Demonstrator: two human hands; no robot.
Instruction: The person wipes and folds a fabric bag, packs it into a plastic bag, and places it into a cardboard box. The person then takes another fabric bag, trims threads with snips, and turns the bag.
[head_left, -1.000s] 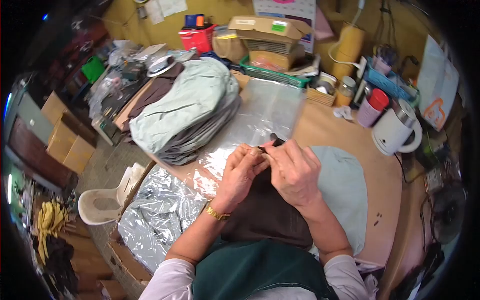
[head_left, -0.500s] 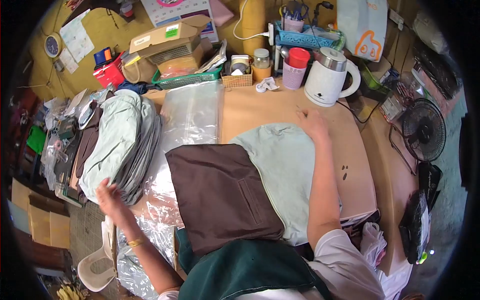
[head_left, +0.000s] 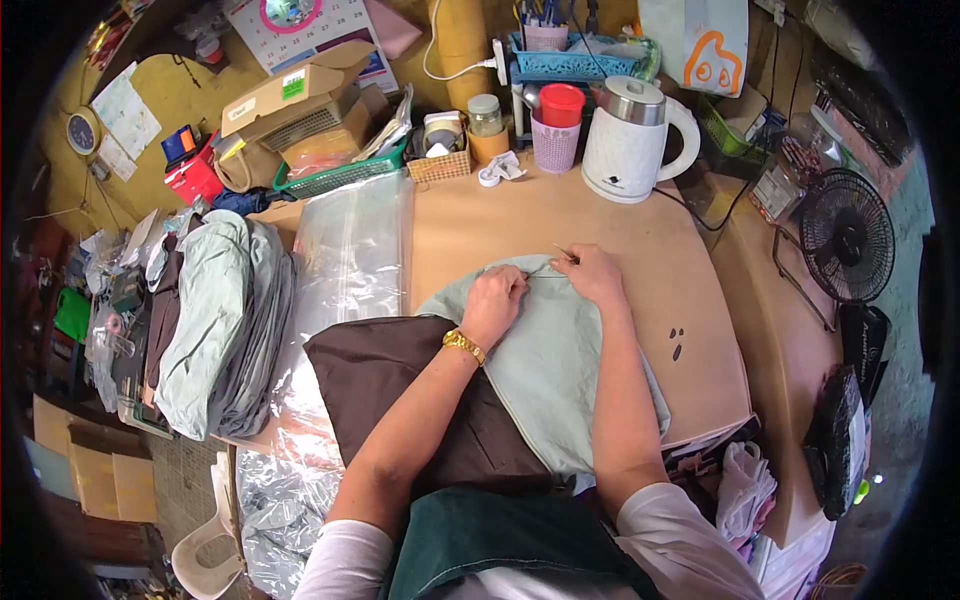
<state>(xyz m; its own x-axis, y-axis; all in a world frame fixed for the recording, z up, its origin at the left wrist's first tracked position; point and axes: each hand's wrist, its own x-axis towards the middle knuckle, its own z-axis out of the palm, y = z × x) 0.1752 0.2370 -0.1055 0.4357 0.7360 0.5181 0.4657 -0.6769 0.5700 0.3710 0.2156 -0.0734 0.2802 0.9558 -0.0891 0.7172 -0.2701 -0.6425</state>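
A garment lies across the table in front of me, with a pale green part [head_left: 548,370] and a dark brown part [head_left: 370,370] that has a narrow pocket slit. My left hand [head_left: 495,303] is closed at the top edge of the pale green cloth, fingers pinching it. Just right of it, my right hand [head_left: 590,273] is closed around a small thin pointed tool [head_left: 563,250], its exact kind too small to make out. The right fingers are at the same cloth edge. A gold band circles my left wrist.
To the left sits a pile of similar pale green garments [head_left: 205,330]. Clear plastic sheets [head_left: 350,240] lie between it and my work. Along the back stand a white electric kettle [head_left: 622,150], a pink cup [head_left: 555,145] and a green basket [head_left: 340,178]. A black fan [head_left: 848,235] is at right.
My left hand has come from the garment pile at left over to the pale green cloth's top edge and closed on it. My right hand has moved slightly left and down. The view has shifted.
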